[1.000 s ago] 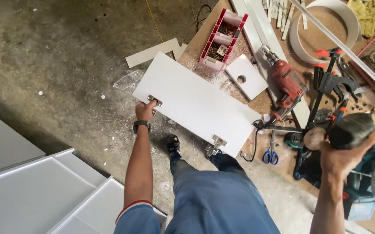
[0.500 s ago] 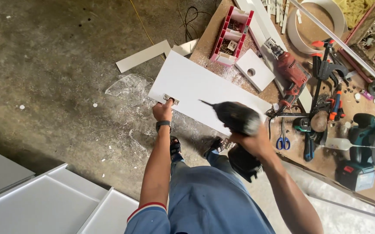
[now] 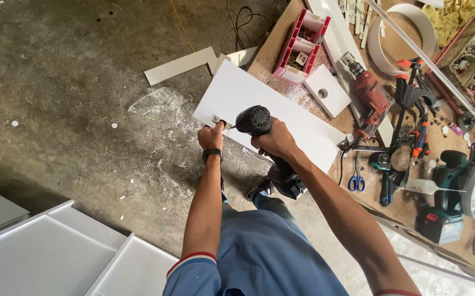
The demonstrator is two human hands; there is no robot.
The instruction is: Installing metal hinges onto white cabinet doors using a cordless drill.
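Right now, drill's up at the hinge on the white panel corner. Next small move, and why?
Probably ease the cordless drill tip squarely onto the metal hinge at the white panel corner. The right hand has the drill aimed there, and the left hand pinches the hinge at the panel edge. Whether the bit already touches cannot be told.

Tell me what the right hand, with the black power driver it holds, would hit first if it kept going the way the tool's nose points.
The right hand aims the black power driver left at the metal hinge on the white panel corner, pinned by the left hand. The hinge likely comes first; depth is unclear.
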